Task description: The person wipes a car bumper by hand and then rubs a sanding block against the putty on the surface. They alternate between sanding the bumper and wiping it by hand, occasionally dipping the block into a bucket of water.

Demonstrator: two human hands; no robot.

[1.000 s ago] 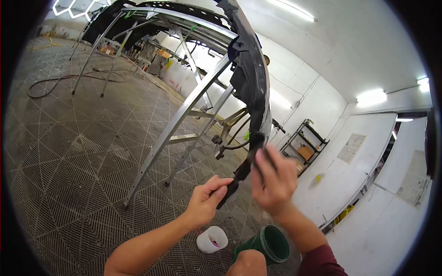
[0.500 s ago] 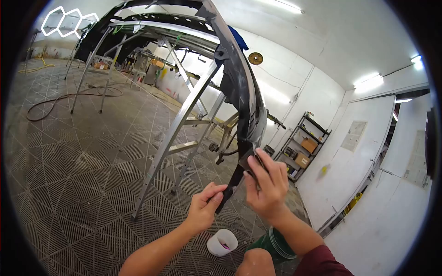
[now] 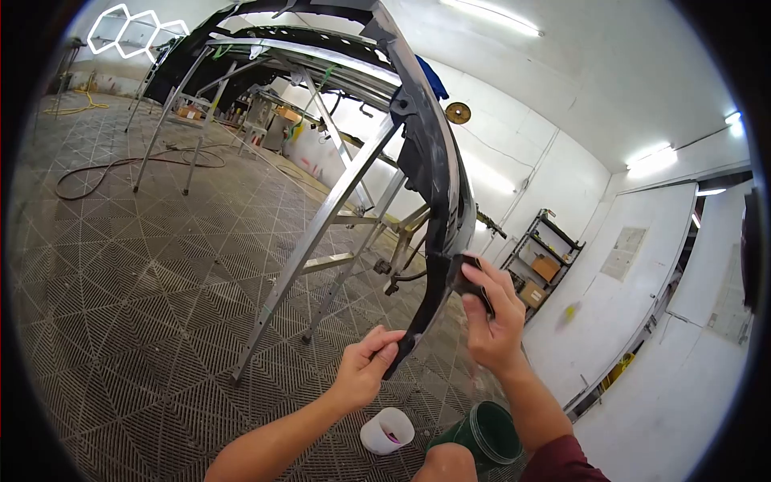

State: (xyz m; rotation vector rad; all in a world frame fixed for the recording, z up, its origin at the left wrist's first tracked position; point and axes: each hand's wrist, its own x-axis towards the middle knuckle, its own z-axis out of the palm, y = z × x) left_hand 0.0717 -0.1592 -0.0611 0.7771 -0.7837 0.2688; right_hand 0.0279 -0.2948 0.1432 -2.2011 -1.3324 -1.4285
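Observation:
A large dark curved car bumper point(image 3: 440, 173) with grey patches along its edge rests over a metal stand point(image 3: 321, 223). Its narrow lower end hangs down in front of me. My left hand point(image 3: 365, 371) pinches the bottom tip of that end between thumb and fingers. Higher up, at the right edge of the bumper, my right hand point(image 3: 494, 309) holds a thin dark sheet point(image 3: 474, 281), bent between thumb and fingers and against or very close to the edge.
A white tub point(image 3: 387, 431) and a green bucket point(image 3: 491, 434) stand on the patterned floor point(image 3: 161, 305) near my knee. A shelf with boxes point(image 3: 544, 265) stands by the back wall, white doors point(image 3: 634, 265) are at right, and a hose point(image 3: 104, 167) lies at left.
My right hand has moved right and slightly down with the dark sheet. My left hand keeps its hold on the bumper tip. The whole view has shifted slightly, and more of the green bucket shows.

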